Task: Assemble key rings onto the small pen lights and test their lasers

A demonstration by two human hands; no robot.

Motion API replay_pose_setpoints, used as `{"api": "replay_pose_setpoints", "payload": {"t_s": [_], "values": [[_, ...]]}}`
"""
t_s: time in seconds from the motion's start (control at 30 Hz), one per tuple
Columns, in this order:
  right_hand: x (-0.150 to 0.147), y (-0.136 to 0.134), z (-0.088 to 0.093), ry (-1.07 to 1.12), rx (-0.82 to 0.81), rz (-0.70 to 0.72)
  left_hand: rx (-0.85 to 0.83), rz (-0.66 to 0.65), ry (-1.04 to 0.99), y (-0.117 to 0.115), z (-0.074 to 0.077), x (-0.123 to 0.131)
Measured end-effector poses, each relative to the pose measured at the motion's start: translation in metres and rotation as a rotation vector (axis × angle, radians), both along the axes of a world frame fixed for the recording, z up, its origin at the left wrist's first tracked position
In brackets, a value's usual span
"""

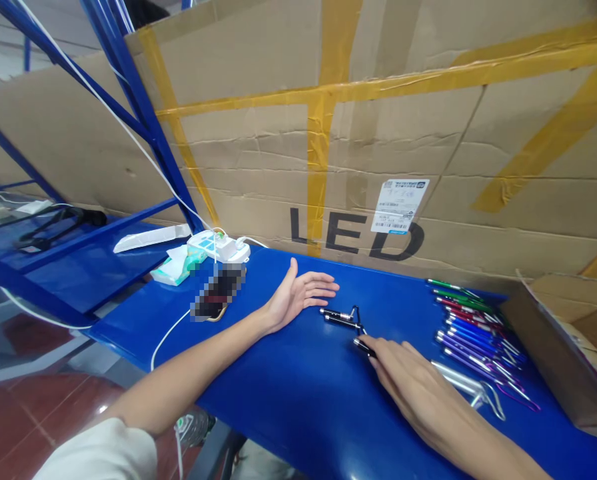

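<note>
My left hand (301,297) is open on its side over the blue table (288,393), fingers spread and holding nothing. Two black pens (341,321) with silver ends lie just right of its fingertips, with dark cords beside them. My right hand (396,367) is closed round another black pen (364,347), whose silver tip sticks out past the fingers. Silver pens (461,379) lie beyond the right wrist. Farther right are rows of green, red, blue and purple pens (473,330).
A phone (219,292), a tissue pack (178,265) and a white power strip (221,247) sit at the left. The large cardboard sheet (258,167) stands along the back edge. An open cardboard box (553,353) borders the pens at the right.
</note>
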State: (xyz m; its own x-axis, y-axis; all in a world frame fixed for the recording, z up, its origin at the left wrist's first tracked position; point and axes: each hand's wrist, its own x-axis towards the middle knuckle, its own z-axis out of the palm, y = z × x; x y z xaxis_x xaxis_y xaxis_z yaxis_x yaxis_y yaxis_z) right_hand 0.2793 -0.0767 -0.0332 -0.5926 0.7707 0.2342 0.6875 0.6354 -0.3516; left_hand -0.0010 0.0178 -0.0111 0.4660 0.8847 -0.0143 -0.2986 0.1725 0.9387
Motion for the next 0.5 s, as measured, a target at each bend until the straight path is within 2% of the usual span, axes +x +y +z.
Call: {"api": "replay_pose_setpoints", "payload": {"t_s": [0.27,0.5], "values": [[-0.0001,-0.0003,0.0037,0.018,-0.001,-0.012,-0.014,-0.009,-0.013,0.0021,0.0,-0.0012],[-0.0003,-0.0021,0.0056,0.0,0.071,0.048,-0.035,-0.002,-0.038,0.0049,-0.0026,-0.0012]]}}
